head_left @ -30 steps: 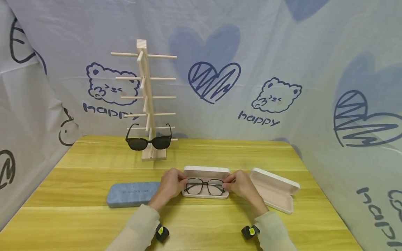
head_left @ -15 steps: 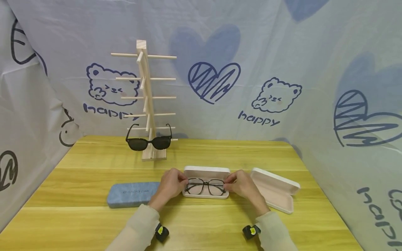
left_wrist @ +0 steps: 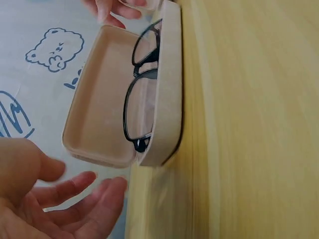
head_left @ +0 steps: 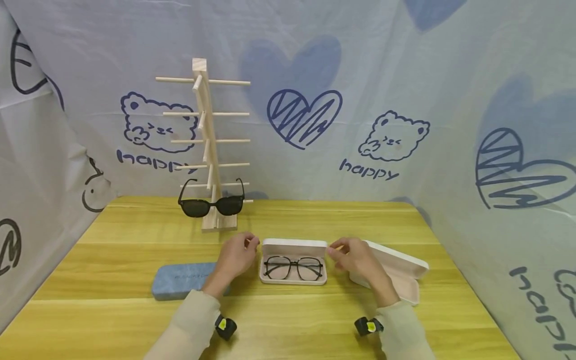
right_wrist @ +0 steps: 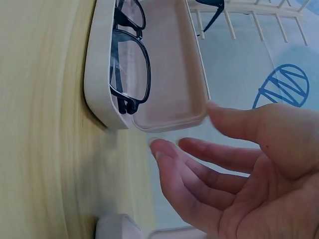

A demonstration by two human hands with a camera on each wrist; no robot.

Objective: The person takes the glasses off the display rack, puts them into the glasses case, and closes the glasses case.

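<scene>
Black-framed eyeglasses (head_left: pixel 294 263) lie in an open white case (head_left: pixel 294 282) with a pale pink lining, temples folded behind the lenses. The lid stands raised at the back. My left hand (head_left: pixel 236 256) is just left of the case, fingers loosely bent and holding nothing; in the left wrist view a gap separates the fingers (left_wrist: pixel 112 191) from the case's end. On the other side, my right hand (head_left: pixel 357 257) has loosely bent fingers with nothing between them. Its thumb (right_wrist: pixel 232 119) is right at the lid's corner in the right wrist view.
A blue glasses case (head_left: pixel 182 280) lies closed at the left, partly behind my left wrist. Another open white case (head_left: pixel 407 287) stands at the right, partly hidden by my right hand. Behind, a wooden rack (head_left: pixel 207 120) with pegs carries black sunglasses (head_left: pixel 229 205).
Both hands have let go of the eyeglasses' sides and moved outward and slightly up, away from each other. The eyeglasses stay in the case.
</scene>
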